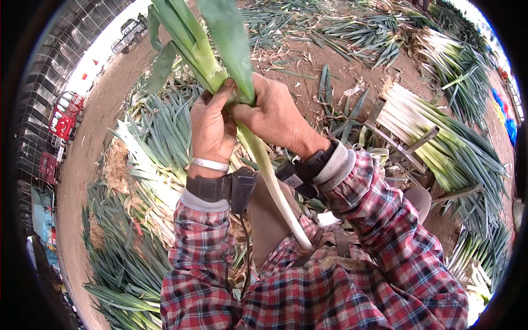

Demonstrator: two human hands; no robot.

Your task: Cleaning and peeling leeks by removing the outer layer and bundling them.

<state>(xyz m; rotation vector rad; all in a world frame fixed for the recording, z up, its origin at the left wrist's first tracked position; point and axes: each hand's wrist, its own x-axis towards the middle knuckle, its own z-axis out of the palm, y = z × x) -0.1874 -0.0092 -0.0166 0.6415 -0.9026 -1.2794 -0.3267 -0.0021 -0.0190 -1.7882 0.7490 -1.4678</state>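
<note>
A single leek [273, 190] slants across the middle of the view, its white root end toward my lap and its green leaves up at the top edge. My left hand [213, 129] is closed round its neck, where the leaves fan out, with the thumb on top. Close beside it, my right hand [275, 113] pinches one broad leaf [231, 44] of the same leek, which stands apart from the other leaves. The two hands nearly touch. The fingertips behind the stem are hidden.
Piled leeks [124, 258] lie along my left. At right, a metal rack [399, 147] holds a stack of leeks [426, 118], white ends toward me. More bundles [459, 69] and loose leaves [352, 36] cover the soil ahead. Far left stand a red machine [65, 122] and a truck [130, 36].
</note>
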